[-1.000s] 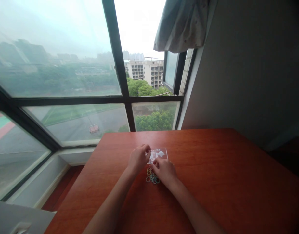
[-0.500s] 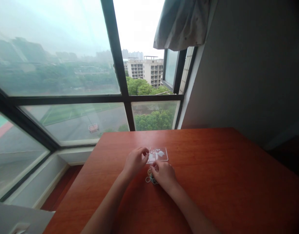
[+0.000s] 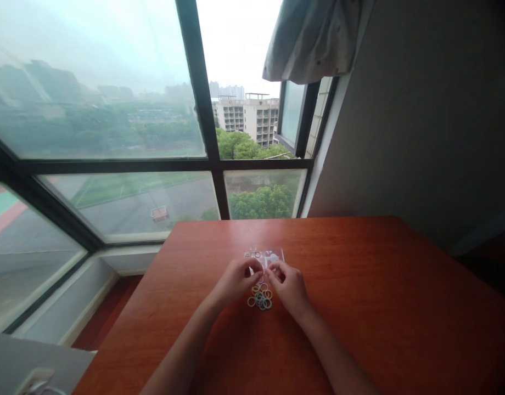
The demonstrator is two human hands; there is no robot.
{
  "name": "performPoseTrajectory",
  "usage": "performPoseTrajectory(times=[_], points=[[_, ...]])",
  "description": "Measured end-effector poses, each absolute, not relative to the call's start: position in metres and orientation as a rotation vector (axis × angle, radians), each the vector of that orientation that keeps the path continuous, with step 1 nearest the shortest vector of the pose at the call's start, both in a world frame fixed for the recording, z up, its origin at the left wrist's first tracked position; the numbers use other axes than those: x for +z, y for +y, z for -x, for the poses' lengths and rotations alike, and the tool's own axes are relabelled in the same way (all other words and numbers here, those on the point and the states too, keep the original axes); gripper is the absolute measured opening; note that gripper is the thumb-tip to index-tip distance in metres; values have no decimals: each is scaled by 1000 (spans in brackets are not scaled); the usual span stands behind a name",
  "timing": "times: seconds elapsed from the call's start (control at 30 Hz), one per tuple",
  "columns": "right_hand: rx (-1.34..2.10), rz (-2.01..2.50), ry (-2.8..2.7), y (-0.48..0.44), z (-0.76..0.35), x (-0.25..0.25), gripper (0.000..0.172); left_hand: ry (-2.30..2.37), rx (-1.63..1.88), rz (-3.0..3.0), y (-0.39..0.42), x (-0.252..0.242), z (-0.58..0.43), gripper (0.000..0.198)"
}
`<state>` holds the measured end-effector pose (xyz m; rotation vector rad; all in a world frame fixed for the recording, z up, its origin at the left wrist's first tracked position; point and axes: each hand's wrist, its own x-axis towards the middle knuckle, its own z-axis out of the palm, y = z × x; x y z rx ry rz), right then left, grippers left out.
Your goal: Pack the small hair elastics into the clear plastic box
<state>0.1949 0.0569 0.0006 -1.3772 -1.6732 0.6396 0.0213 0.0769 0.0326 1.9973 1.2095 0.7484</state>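
On the reddish wooden table (image 3: 359, 285) lies a small clear plastic bag (image 3: 271, 256), with a pile of several small coloured rubber bands (image 3: 261, 297) just in front of it. My left hand (image 3: 236, 280) and my right hand (image 3: 290, 285) hover close together above the pile, fingertips pinched and facing each other. Something small sits between the fingertips, too small to make out. A few loose bands (image 3: 252, 254) rest at the bag's left edge.
A big window with dark frames (image 3: 213, 164) stands behind the table, with a low sill (image 3: 124, 258) at the left. A grey wall (image 3: 421, 120) rises at the right. A bunched curtain (image 3: 314, 38) hangs at the top.
Both hands drew back from the clear bag and came together above the pile of bands. The right hand rose off the pile. A few bands now show by the bag's left edge.
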Motion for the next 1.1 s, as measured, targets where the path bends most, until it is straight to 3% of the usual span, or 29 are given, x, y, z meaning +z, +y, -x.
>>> performPoseTrajectory(times=[0.4, 0.8, 1.1], points=[[591, 1571, -2127, 50, -195, 10, 22, 1558, 854, -2103, 83, 27, -10, 12], [573, 1680, -2176, 54, -229, 16, 14, 1739, 699, -2238, 105, 29, -22, 11], [477, 1822, -2205, 55, -221, 11, 13, 1721, 773, -2277, 102, 35, -20, 12]])
